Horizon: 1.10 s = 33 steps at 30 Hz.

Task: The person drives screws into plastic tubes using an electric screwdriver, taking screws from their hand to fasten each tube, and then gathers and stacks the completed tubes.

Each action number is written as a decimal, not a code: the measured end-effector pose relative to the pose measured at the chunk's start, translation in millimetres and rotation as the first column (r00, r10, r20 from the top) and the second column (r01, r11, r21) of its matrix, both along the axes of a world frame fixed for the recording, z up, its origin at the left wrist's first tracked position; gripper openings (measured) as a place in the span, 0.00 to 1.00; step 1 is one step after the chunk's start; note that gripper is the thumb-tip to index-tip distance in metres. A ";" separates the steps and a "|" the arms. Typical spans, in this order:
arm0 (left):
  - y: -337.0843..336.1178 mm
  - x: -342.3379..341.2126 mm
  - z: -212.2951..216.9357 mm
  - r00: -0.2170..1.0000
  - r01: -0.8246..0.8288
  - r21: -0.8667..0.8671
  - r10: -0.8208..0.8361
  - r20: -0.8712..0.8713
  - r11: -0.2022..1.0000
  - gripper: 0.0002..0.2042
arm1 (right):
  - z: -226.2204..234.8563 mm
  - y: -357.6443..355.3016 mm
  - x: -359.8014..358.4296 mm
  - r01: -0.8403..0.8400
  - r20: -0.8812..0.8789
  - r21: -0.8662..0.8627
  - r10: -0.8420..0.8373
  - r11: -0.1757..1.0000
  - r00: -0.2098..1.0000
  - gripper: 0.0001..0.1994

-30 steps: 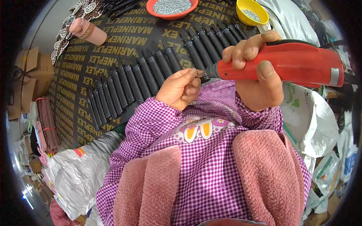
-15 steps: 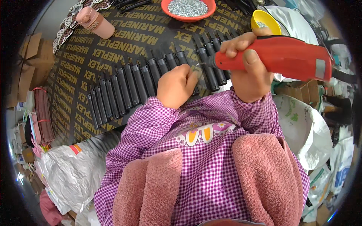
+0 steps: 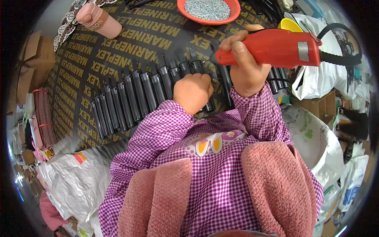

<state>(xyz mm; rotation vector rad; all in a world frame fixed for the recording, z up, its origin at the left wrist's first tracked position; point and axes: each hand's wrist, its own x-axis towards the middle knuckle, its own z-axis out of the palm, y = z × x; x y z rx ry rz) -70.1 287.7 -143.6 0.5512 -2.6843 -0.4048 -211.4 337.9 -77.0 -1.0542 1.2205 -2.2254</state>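
Observation:
My right hand grips a red power screwdriver, its grey nose pointing left toward the top of the black parts. A black cord leaves its right end. My left hand is closed over a black tube-shaped part, whose lower end shows beneath the fingers; the fingertips are partly hidden. Several like parts lie side by side in a slanting row to its left, each with a thin dark strip at its upper end. Another black tube lies between my hands.
A red bowl of small silvery screws stands at the back, with a yellow bowl to its right. A pink bottle lies or stands at the far left. More black parts lie right of my right hand, beside white bags.
My right hand has brought the screwdriver left and slightly up. My left hand has shifted a little to the right along the row. The view has turned slightly.

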 end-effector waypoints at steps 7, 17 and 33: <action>0.5 -0.1 9.2 0.996 -0.025 0.034 0.022 0.082 0.999 0.07 | -14.7 -10.3 0.9 -0.031 0.017 0.044 0.030 0.999 0.999 0.20; 1.0 2.7 10.5 0.995 -0.012 0.069 0.005 0.100 0.998 0.06 | -17.3 -12.6 3.1 -0.020 -0.181 0.136 0.045 0.991 0.982 0.18; 2.7 2.6 11.0 0.987 0.009 0.021 -0.013 0.161 1.000 0.06 | -11.5 -13.4 19.8 -0.013 -0.250 0.114 0.042 0.993 0.967 0.20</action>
